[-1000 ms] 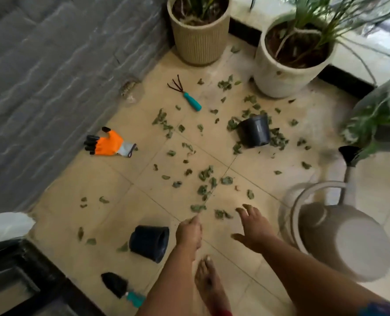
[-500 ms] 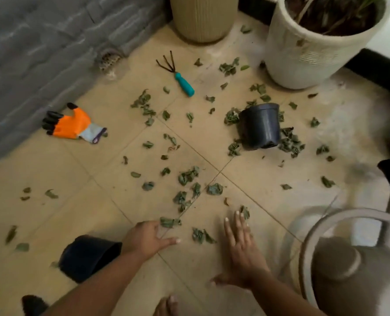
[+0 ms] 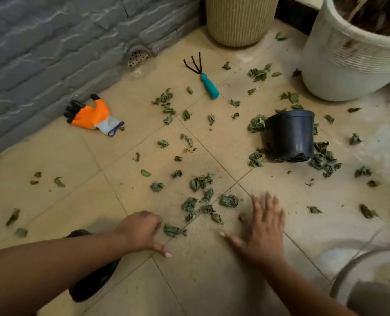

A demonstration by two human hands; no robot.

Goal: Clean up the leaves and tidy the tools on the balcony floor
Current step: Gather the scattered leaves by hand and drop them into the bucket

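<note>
Dry green leaves [image 3: 201, 182] lie scattered over the beige tiled floor [image 3: 75, 201]. My left hand [image 3: 141, 229] rests low on the floor, fingers curled, thumb out, just left of a leaf [image 3: 173, 231]. Fingers spread, my right hand [image 3: 261, 229] lies flat on the tile beside a leaf clump [image 3: 228, 200]. Neither hand holds anything. A small hand rake [image 3: 203, 76] with a teal handle lies near the wall. An orange and black glove [image 3: 91, 115] lies further left. One black pot [image 3: 290, 135] lies tipped over among leaves; another black pot [image 3: 93, 281] is partly hidden under my left forearm.
A grey stone wall [image 3: 52, 42] with a floor drain [image 3: 137, 58] runs along the left. A ribbed beige planter [image 3: 239, 19] and a large white planter [image 3: 353, 60] stand at the back. A grey watering can [image 3: 372, 288] sits at the bottom right.
The camera has dropped closer to the floor. Both hands have come down onto the tiles, and the right hand has slid up beside the leaf clump.
</note>
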